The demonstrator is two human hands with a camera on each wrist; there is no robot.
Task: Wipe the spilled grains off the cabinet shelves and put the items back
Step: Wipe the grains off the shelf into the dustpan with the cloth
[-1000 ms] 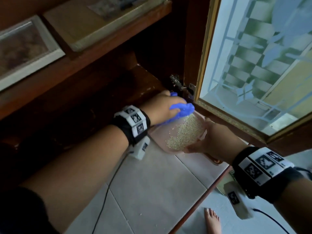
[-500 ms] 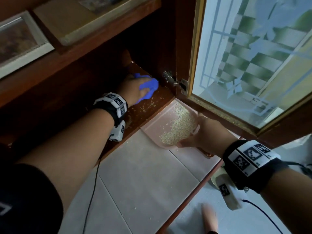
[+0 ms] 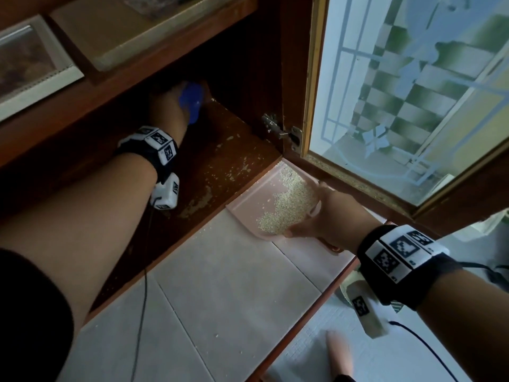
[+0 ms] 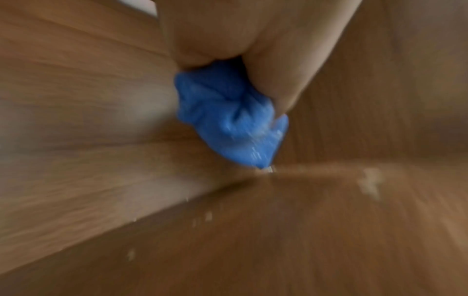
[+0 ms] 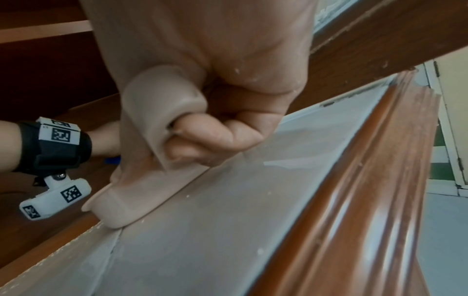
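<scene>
Wiping entry: scattered grains lie on the dark shelf, between my left hand, clenched on the blue cloth at the back corner, and the pink dustpan my right hand grips at the front edge. Sweep runs back to front. Left fingers hidden; wrist view blurred.

Low shelf bay open at front; upper shelf close overhead. Left hand with cloth deep in back corner, forearm filling bay's left side. Door walls right side. Dustpan blocks shelf's front-right edge on worktop. Grains scattered between.
</scene>
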